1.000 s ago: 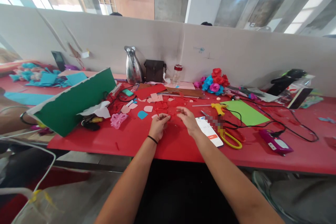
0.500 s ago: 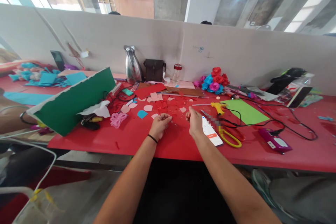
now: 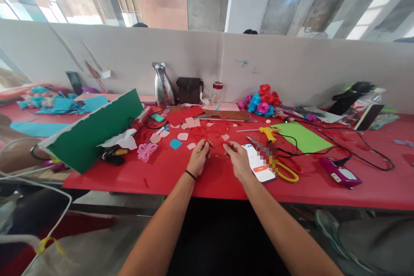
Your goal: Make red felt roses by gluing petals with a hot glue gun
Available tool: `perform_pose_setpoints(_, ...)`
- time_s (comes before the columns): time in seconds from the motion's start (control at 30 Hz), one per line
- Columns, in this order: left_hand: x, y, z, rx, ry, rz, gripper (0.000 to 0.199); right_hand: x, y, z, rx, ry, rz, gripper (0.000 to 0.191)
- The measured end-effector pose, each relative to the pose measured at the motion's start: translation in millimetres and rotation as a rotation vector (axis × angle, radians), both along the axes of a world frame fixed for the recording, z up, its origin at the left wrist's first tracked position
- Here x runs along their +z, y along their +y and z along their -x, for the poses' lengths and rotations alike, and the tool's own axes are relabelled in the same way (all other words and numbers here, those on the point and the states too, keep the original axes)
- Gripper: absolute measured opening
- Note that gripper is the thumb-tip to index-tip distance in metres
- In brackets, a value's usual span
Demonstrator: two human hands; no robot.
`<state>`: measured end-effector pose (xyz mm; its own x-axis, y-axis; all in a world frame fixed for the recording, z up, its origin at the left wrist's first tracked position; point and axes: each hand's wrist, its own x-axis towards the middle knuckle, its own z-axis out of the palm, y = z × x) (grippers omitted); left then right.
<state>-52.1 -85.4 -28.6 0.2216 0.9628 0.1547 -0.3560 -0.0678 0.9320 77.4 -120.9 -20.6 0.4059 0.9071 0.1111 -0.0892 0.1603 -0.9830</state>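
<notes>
My left hand (image 3: 199,158), with a black band at the wrist, is closed in a pinch above the red table. Whatever lies between its fingertips is too small and too red against the tabletop to make out. A short gap away, my right hand (image 3: 237,158) also pinches thumb to forefinger, with a small bit of red at the tips that I cannot name. Pink paper petals (image 3: 183,136) and a blue paper petal (image 3: 176,144) lie beyond my left hand. Beside my right hand rest a phone (image 3: 261,173) and yellow-handled scissors (image 3: 287,174), partly blurred out.
A green board (image 3: 97,131) stands at left, with a person's arm behind it. A yellow glue gun (image 3: 269,133), light-green sheet (image 3: 300,137) and corded purple box (image 3: 340,172) lie right. Along the partition stand a steel jug (image 3: 163,84), dark bag (image 3: 189,90), glass jar (image 3: 217,92) and paper flowers (image 3: 265,101).
My right hand has turned and come lower and left, its thumb and forefinger now pinched towards my left hand. My left hand has shifted slightly right. The view has tilted a little.
</notes>
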Motion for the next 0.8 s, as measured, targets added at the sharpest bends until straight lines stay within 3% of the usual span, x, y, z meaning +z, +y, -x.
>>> perform_pose_setpoints(0.17, 8.1, -18, -7, -0.009, -0.065, 0.002, 0.033, 11.9, -19, 1, 0.063, -0.052, -0.086, 0.021)
perform_pose_setpoints(0.27, 20.3, -37, -14, 0.031, -0.163, 0.025, 0.028, 21.9, -34, 2, 0.113, -0.154, -0.179, 0.016)
perform_pose_setpoints(0.47, 46.5, -66, -18, 0.039, -0.241, 0.071, 0.017, 42.2, -58, 3, 0.065, -0.331, -0.37, 0.006)
perform_pose_setpoints(0.8, 52.1, -87, -15, 0.0, -0.269, 0.109, 0.012, 46.8, -72, 6, -0.05, -0.544, -0.501, 0.002)
